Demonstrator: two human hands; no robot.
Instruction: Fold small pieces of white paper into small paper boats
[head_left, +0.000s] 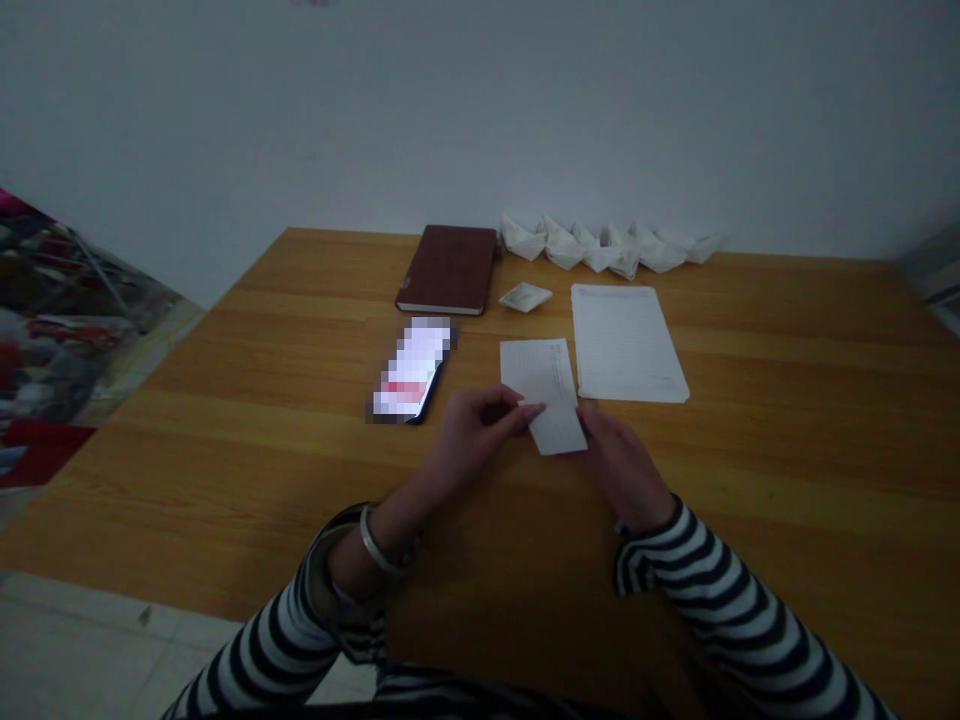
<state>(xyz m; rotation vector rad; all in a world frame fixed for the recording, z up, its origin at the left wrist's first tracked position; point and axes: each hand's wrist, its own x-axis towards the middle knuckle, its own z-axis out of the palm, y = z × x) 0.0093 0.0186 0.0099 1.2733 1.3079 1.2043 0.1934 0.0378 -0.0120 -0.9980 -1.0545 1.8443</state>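
Note:
A small white sheet of paper (546, 385) lies on the wooden table (225, 420) with its near edge folded up. My left hand (471, 440) pinches the paper's near left corner, fingers closed on it. My right hand (622, 460) grips the near right side of the same sheet, fingers curled. Both wrists wear striped sleeves, and a silver bangle sits on the left wrist.
A stack of white sheets (626, 342) lies right of the paper. A phone (412, 372) and a brown notebook (450, 268) lie to the left. One folded paper boat (525, 296) sits mid-table, and a row of several more (607, 246) lines the far edge by the wall.

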